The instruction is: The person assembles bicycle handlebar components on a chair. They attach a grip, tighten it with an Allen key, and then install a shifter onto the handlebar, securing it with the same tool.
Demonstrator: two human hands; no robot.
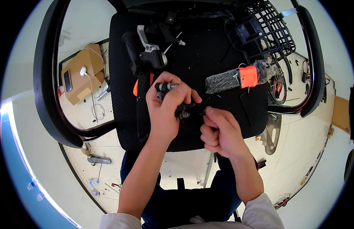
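My left hand (pixel 165 107) is closed around a black bicycle brake part (pixel 160 87) with silver bolts, held above the black chair seat (pixel 192 57). One end of it, with a silver bolt (pixel 184 114), sticks out below my fingers toward the right hand. My right hand (pixel 223 131) is closed on a thin black hex key (pixel 202 113), whose tip points at that bolt. Whether the tip touches the bolt I cannot tell. Just beyond my left hand lies a brake lever (pixel 150 51) with a silver blade.
A clear plastic packet with an orange label (pixel 248 76) and another hex key (pixel 246 110) lie on the seat's right side. A black basket (pixel 276 34) stands far right. Armrests (pixel 47 76) flank the seat. On the floor are a cardboard box (pixel 89 63) and scattered parts.
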